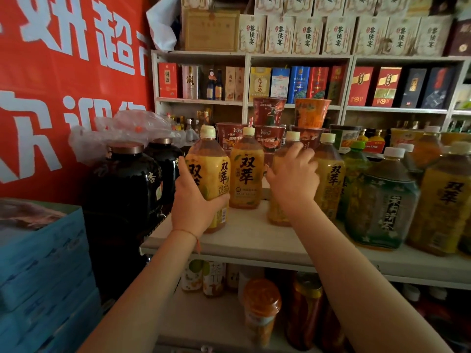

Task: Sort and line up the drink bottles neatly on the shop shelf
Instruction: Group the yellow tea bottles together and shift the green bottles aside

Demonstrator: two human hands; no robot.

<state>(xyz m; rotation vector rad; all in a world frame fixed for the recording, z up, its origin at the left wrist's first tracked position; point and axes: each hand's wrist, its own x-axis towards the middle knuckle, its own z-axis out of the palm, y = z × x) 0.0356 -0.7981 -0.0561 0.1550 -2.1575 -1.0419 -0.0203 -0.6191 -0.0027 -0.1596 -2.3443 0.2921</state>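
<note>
Room: shop corner, red banner (63, 80) with white characters on the left wall, white shelving behind stacked with boxed goods.
Shelf: pale shelf (254, 240) at chest height, carrying a row of drink bottles; noodle cups (270, 123) stacked behind them.
Left hand: left hand (193, 205) reaches forward, arm extended, thin red cord at the wrist; fingers wrapped around the lower half of a yellow bottle (207, 171) at the left end of the row, thumb on its left side.
Right hand: right hand (293, 182) raised slightly higher, back toward the camera, fingers curled over the shoulder of a third bottle (280, 212), mostly hidden behind it.
Between hands: second bottle (246, 171) stands upright and untouched, farther back on the shelf.
Right of hands: another yellow bottle (330, 174), then green bottles (382, 200) and more yellow ones, closely packed.
Left of shelf: dark jars (127, 179) under clear plastic, blue boxes (43, 263) stacked nearer.
Below: lower shelf with jars and small bottles, dim.
</note>
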